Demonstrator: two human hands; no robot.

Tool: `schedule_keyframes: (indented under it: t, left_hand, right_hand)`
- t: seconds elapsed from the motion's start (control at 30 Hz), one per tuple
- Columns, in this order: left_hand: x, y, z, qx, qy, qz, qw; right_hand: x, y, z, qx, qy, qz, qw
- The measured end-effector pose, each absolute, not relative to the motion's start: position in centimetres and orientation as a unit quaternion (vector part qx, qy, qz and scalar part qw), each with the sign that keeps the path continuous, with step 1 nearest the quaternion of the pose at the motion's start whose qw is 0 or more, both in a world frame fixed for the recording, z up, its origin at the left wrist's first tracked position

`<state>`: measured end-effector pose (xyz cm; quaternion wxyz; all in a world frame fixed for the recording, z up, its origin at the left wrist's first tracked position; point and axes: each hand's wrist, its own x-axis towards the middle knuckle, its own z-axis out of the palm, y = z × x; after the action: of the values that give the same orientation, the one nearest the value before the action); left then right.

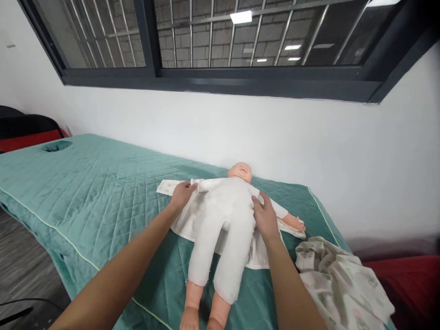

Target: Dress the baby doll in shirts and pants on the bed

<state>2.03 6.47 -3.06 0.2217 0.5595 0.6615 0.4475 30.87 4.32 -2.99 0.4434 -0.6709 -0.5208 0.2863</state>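
A baby doll [228,201] with a white cloth body lies face up, its head toward the wall and its bare feet toward me. Spread beneath it is a white baby shirt [259,254], with one sleeve stretching out to the left. My left hand [184,193] is closed on that shirt near the sleeve, by the doll's arm. The doll's hand on that side is hidden. Beside the torso, my right hand [265,215] has its thumb and fingers closed at the shirt's edge, under the doll's other arm, which lies outstretched over the cloth.
A green quilted cover [113,192] lies over the bed, which has a face hole [57,145] at its far left. A crumpled patterned cloth [343,284] sits at the right. Behind are a white wall and a barred window. Red and black seats flank the bed.
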Motion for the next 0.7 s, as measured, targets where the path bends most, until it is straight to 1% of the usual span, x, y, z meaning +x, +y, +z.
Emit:
schedule_keyframes:
  t: [0.1, 0.27, 0.43, 0.57, 0.7]
  left_hand:
    - [2.9, 7.8, -1.8, 0.575, 0.637, 0.448, 0.253]
    - [5.3, 8.9, 0.0, 0.616, 0.594, 0.447, 0.262]
    - [7.0, 8.6, 2.2, 0.662, 0.564, 0.424, 0.253]
    - [8.1, 8.6, 3.8, 0.684, 0.567, 0.407, 0.211]
    - [9.6, 7.0, 4.2, 0.732, 0.591, 0.320, 0.113]
  right_hand:
    - [30.6, 4.5, -3.5, -0.653, -0.544, 0.282, 0.446]
    - [29.5, 5.1, -4.2, -0.623, -0.584, 0.294, 0.430]
    - [28.4, 5.9, -4.8, -0.570, -0.596, 0.360, 0.436]
    - [27.6, 5.8, -4.8, -0.531, -0.622, 0.386, 0.428]
    - [27.1, 5.1, -4.5, -0.527, -0.642, 0.376, 0.411]
